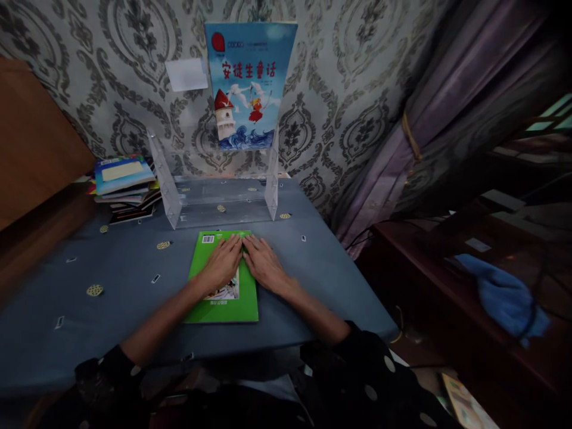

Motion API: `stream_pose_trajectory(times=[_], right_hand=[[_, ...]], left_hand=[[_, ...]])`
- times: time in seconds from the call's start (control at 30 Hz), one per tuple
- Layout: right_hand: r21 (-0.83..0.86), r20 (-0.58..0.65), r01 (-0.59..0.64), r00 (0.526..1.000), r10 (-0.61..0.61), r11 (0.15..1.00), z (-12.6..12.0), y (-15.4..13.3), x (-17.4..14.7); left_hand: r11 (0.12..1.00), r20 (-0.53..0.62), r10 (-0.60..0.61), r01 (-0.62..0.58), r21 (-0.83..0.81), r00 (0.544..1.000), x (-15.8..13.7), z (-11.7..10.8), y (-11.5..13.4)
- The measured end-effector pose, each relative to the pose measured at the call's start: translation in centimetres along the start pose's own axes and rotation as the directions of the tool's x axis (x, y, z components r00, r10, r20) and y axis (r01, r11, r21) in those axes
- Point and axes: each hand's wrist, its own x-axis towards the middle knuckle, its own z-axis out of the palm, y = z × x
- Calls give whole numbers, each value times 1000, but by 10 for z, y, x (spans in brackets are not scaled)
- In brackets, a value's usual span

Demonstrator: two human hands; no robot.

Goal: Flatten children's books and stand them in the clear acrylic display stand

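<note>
A green book (247, 307) lies closed on the table, a barcode showing at its far left corner. My left hand (223, 263) rests flat on the middle of its cover, fingers pointing away from me. Flat beside it, my right hand (264, 262) lies across the book's right edge, and the fingertips of both hands nearly meet near the far end. Part of the cover picture is hidden under my left hand. Just beyond the book stands a clear plastic rack (223, 213).
Upright against the patterned wall, above the rack, is a blue storybook (250, 89). A white paper (186, 74) is beside it. A stack of books (127, 187) sits at the back left of the blue-covered table (313, 286). A blue cloth (504, 298) lies on the furniture at right.
</note>
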Motion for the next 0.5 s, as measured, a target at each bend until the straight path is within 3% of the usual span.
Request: stream_pose_trajectory(times=[0.23,0.5], right_hand=[[7,51,64,997,-64,998,-1,-29,-5],[138,133,143,978,-161,980,13,-55,17]], left_hand=[[1000,-23,-4,4,-9,1000,-29,-8,-7],[994,-64,-105,106,9,992,-58,-15,-31]])
